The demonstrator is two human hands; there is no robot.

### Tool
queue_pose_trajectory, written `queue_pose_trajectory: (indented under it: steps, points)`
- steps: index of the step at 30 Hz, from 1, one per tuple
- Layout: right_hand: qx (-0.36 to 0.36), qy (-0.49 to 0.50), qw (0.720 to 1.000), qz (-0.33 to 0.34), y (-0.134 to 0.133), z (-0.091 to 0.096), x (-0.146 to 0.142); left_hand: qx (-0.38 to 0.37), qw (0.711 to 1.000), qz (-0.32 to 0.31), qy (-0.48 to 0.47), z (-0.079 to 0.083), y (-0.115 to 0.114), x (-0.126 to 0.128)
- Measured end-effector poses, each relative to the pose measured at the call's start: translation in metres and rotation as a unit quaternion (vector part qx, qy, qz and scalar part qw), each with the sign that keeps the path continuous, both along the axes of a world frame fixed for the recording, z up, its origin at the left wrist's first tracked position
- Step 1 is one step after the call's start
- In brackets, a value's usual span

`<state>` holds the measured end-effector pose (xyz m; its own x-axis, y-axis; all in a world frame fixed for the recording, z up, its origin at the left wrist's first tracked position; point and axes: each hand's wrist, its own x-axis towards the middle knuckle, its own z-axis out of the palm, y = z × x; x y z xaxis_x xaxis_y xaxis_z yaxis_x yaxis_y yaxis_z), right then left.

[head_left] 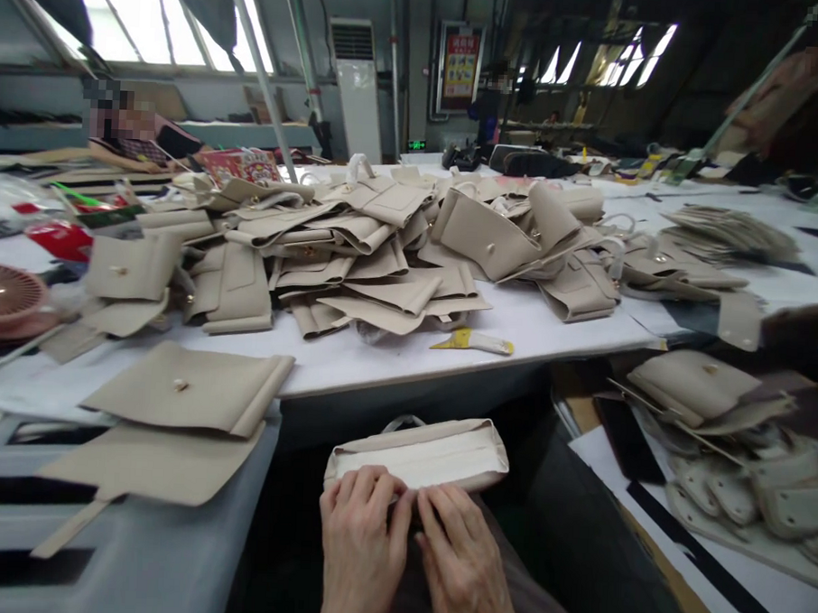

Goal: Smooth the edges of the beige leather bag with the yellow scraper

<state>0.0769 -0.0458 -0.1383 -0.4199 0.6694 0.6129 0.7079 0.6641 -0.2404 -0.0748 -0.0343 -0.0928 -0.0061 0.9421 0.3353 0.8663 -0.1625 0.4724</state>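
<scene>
A beige leather bag [420, 452] lies on my lap below the table's near edge, its pale inner side facing up. My left hand [360, 535] and my right hand [462, 553] rest side by side on its near edge, fingers pressing down on it. A flat beige bag with a gold stud [192, 387] lies on the white table [550, 326] to my left. A large heap of similar beige bags [384, 251] covers the middle of the table.
A yellow-and-white tool [473, 342] lies near the table edge. A pink fan [3, 300] stands at far left. More bag pieces [704, 387] fill a box at right. A person [128, 136] sits at the far left.
</scene>
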Motion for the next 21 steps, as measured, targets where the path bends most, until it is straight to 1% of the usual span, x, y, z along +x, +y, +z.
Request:
queue_pose_trajectory:
  steps: [5,11,14,16,18,19,20,21]
  points:
    - [0.011,0.001,1.0,0.025,0.0,0.0,-0.016,0.031,0.999,0.036,0.001,-0.005,-0.008,-0.019]
    - [0.027,-0.004,0.999,0.046,0.002,0.0,-0.029,0.048,0.997,0.042,0.036,-0.017,-0.02,-0.043]
    - [0.031,0.002,0.997,0.065,0.003,0.0,-0.037,0.047,0.997,0.054,0.02,-0.024,-0.023,-0.051]
    - [0.029,0.003,0.997,0.077,0.003,0.0,-0.042,0.047,0.996,0.066,-0.027,-0.031,-0.025,-0.053]
    - [0.029,-0.001,0.996,0.083,0.003,-0.001,-0.046,0.052,0.988,0.089,-0.115,-0.038,-0.028,-0.05]
    - [0.028,-0.004,0.996,0.085,0.003,-0.001,-0.048,0.053,0.978,0.106,-0.172,-0.043,-0.03,-0.047]
    - [0.028,-0.008,0.996,0.085,0.004,-0.001,-0.05,0.053,0.962,0.128,-0.236,-0.049,-0.031,-0.043]
    - [0.029,-0.011,0.996,0.086,0.004,0.0,-0.052,0.051,0.939,0.153,-0.304,-0.055,-0.033,-0.039]
